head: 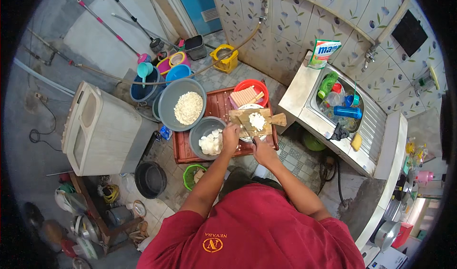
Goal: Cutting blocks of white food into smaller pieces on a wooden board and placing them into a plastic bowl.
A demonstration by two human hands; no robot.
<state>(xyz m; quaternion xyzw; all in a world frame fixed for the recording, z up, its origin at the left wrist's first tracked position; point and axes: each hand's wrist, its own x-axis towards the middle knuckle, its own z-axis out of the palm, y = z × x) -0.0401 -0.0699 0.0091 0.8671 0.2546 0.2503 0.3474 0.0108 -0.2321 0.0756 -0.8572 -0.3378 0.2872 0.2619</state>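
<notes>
My right hand [265,154] grips the dark handle of a kitchen knife [245,127], whose blade lies across the left part of a wooden cutting board [265,130]. A small heap of white chopped pieces [257,121] sits right of the blade. At the board's left edge is my left hand [231,137], fingers curled; whether they hold a piece cannot be seen. Beside it, a grey bowl [195,136] contains larger white chunks [211,142]. Behind that bowl, a bigger grey basin [165,106] holds finely chopped white food [188,108]. The board rests over a white dish, mostly hidden.
A low reddish-brown table [215,99] carries the board. A red basin [264,87] with pink sausages [243,97] stands behind it. To the right is a steel sink [371,140] full of bottles and cups. A washing machine [103,129] and black tub [150,179] are left.
</notes>
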